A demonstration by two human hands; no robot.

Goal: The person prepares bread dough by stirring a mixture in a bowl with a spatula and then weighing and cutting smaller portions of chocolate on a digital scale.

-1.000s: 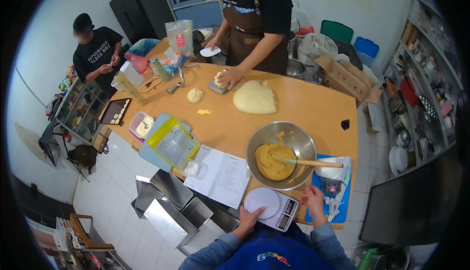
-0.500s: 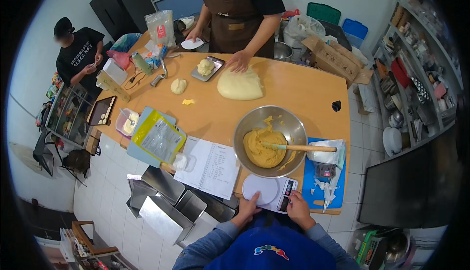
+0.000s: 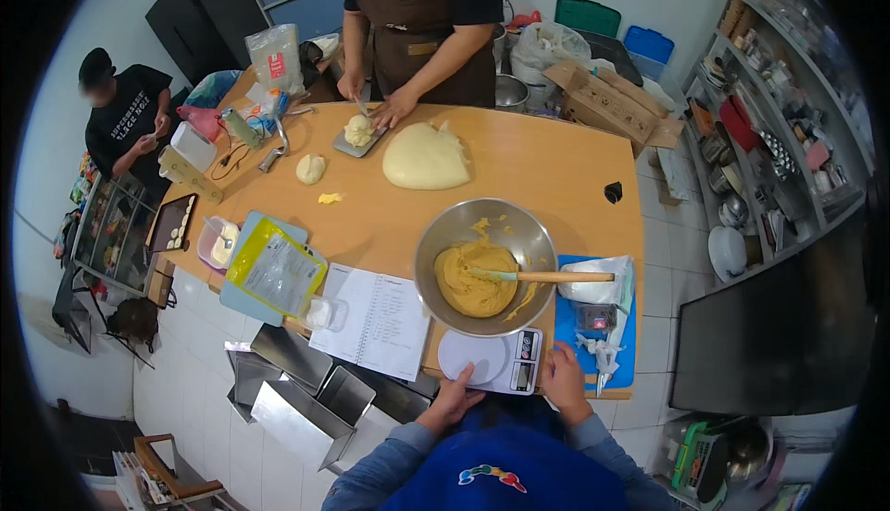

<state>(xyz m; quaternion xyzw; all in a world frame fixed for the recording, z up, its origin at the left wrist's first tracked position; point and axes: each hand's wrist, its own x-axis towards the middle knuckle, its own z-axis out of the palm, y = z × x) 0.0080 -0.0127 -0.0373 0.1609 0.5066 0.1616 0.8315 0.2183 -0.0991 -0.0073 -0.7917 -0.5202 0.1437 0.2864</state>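
Note:
A white kitchen scale (image 3: 475,359) lies at the table's near edge, its round platform bare. My left hand (image 3: 452,402) grips its near left side, thumb up against the platform. My right hand (image 3: 564,381) is beside the scale's right edge, next to the control panel, fingers loosely extended and holding nothing I can see. Just beyond stands a steel mixing bowl (image 3: 428,274) of thick yellow-brown batter (image 3: 475,279). A spatula (image 3: 556,276) with a wooden handle rests in it, the handle reaching over the right rim.
Right of the scale, a blue board (image 3: 565,312) carries a plastic bag and a small dark box (image 3: 595,318). An open notebook (image 3: 387,325) and a yellow pouch (image 3: 275,265) lie left. Opposite, a co-worker (image 3: 422,38) handles a pale lump (image 3: 359,130) beside a large dough (image 3: 426,157).
My right hand has moved off the scale's panel to its right side. The co-worker's hand has left the big dough; both hands are now at the pale lump. The whole view shifted slightly.

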